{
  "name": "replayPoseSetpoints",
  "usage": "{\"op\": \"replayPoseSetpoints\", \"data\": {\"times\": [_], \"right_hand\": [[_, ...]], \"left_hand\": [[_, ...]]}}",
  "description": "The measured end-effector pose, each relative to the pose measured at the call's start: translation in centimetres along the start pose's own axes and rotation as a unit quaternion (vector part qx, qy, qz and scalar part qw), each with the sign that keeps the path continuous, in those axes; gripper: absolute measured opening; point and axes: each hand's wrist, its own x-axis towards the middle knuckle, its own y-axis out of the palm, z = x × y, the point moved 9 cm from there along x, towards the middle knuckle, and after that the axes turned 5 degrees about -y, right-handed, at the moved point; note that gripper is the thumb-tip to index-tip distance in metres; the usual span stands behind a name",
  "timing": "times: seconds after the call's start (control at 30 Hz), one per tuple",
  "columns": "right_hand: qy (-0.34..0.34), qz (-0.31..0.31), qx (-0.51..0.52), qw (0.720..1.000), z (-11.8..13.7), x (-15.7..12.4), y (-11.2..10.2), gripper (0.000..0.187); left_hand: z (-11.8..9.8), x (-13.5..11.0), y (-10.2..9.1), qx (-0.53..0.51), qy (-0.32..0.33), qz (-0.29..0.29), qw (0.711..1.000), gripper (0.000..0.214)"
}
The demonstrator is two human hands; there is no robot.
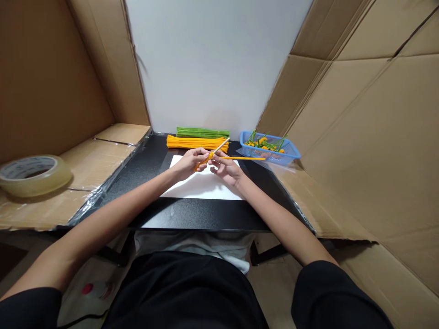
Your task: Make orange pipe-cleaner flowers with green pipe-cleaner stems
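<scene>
Over a white sheet of paper point(202, 191), both hands meet around a thin pale stick point(222, 145) that slants up to the right. An orange pipe cleaner point(247, 158) is coiled round its lower part, and one long end sticks out straight to the right past my right hand. My left hand point(190, 163) pinches the coiled part, with a bit of orange showing below its fingers. Close against it, my right hand point(227, 169) has thumb and fingers closed on the pipe cleaner beside the coil. The fingers partly hide the coil.
Behind the hands lie a bundle of orange pipe cleaners point(185, 142) and a green bundle point(202, 132). A blue basket point(291, 153) at the right holds several orange-and-green pieces. A tape roll point(51, 180) lies on cardboard at the left. Cardboard walls point(363, 137) flank the black table point(192, 214).
</scene>
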Motion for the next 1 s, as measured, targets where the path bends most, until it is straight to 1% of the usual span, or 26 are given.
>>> {"op": "replayPoseSetpoints", "data": {"times": [0.17, 0.23, 0.3, 0.43, 0.5, 0.53, 0.57, 0.6, 0.63, 0.67, 0.7, 0.73, 0.77, 0.8, 0.87, 0.93, 1.0], "right_hand": [[-0.023, 0.01, -0.037, 0.999, 0.7, 0.2, -0.2, 0.029], [-0.033, 0.009, -0.063, 0.997, 1.1, 0.4, -0.3, 0.032], [-0.038, 0.007, -0.086, 0.996, 1.4, 0.4, -0.4, 0.036], [-0.055, -0.012, -0.118, 0.991, 1.7, 0.4, -0.5, 0.036], [-0.072, -0.026, -0.132, 0.988, 1.8, 0.4, -0.7, 0.035], [-0.082, -0.038, -0.139, 0.986, 1.9, 0.4, -0.9, 0.035], [-0.091, -0.052, -0.145, 0.984, 2.0, 0.4, -1.1, 0.035], [-0.097, -0.066, -0.149, 0.982, 2.0, 0.4, -1.3, 0.035], [-0.1, -0.079, -0.152, 0.98, 2.0, 0.4, -1.4, 0.035], [-0.101, -0.089, -0.155, 0.979, 2.0, 0.4, -1.5, 0.035], [-0.101, -0.096, -0.157, 0.978, 2.0, 0.3, -1.5, 0.036], [-0.1, -0.099, -0.16, 0.977, 2.0, 0.3, -1.4, 0.036], [-0.098, -0.101, -0.163, 0.977, 2.0, 0.2, -1.3, 0.037], [-0.097, -0.103, -0.163, 0.976, 2.0, 0.1, -1.2, 0.037], [-0.087, -0.105, -0.148, 0.979, 1.9, -0.1, -1.0, 0.038], [-0.071, -0.102, -0.114, 0.986, 1.6, -0.2, -0.9, 0.038], [-0.056, -0.096, -0.073, 0.991, 1.3, -0.3, -0.7, 0.037]], "left_hand": [[0.8, -0.1, 0.6, -0.043, -0.068, 0.047, 0.996, 0.017], [1.0, -0.1, 0.7, -0.055, -0.081, 0.054, 0.994, 0.014], [1.0, -0.1, 0.7, -0.056, -0.085, 0.058, 0.993, 0.017], [1.1, 0.0, 0.5, -0.018, -0.074, 0.045, 0.996, 0.021], [0.8, 0.2, 0.1, 0.044, -0.041, 0.013, 0.998, 0.024], [0.3, 0.1, -0.2, 0.097, -0.007, -0.013, 0.995, 0.028], [-0.4, 0.0, -0.5, 0.164, 0.04, -0.044, 0.985, 0.032], [-1.3, -0.3, -0.6, 0.242, 0.096, -0.077, 0.962, 0.036], [-2.2, -0.7, -0.4, 0.32, 0.152, -0.107, 0.929, 0.038], [-2.9, -1.3, 0.0, 0.39, 0.202, -0.129, 0.889, 0.038], [-3.4, -1.7, 0.4, 0.444, 0.24, -0.145, 0.851, 0.035], [-3.7, -2.1, 0.8, 0.482, 0.266, -0.156, 0.82, 0.03], [-3.8, -2.4, 1.0, 0.505, 0.282, -0.163, 0.799, 0.024], [-3.9, -2.6, 1.1, 0.517, 0.291, -0.171, 0.787, 0.019], [-4.0, -2.8, 1.0, 0.516, 0.299, -0.185, 0.781, 0.014], [-4.0, -2.8, 0.8, 0.498, 0.298, -0.192, 0.791, 0.013], [-4.0, -2.8, 0.5, 0.464, 0.294, -0.191, 0.814, 0.015]]}}
